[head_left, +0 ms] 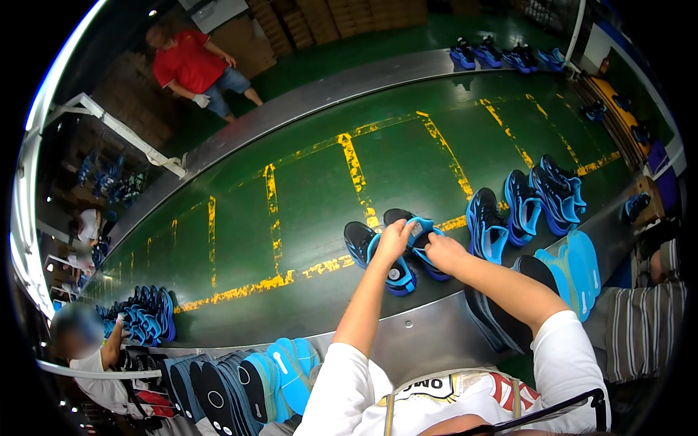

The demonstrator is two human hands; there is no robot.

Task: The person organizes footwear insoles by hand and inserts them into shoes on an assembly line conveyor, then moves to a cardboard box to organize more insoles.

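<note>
In front of me on the green belt stand two black and blue sports shoes side by side. My left hand (pixel 393 241) pinches the upper edge of the right-hand shoe (pixel 397 216) near its tongue. My right hand (pixel 443 253) grips the collar of the same shoe from the other side, fingers curled at the opening. What lies inside that shoe is mostly hidden by my hands. The left-hand shoe (pixel 358 238) sits close beside it, partly behind my left wrist, with a light insole patch showing at its heel.
More black and blue shoes (pixel 486 225) stand on the belt to my right. Stacks of black insoles (pixel 534 272) and blue insoles (pixel 574 272) lie beside my right arm, with further insole stacks (pixel 254 381) at my left. A co-worker (pixel 91 349) handles clustered shoes (pixel 154 316) far left; another person (pixel 193 69) stands across.
</note>
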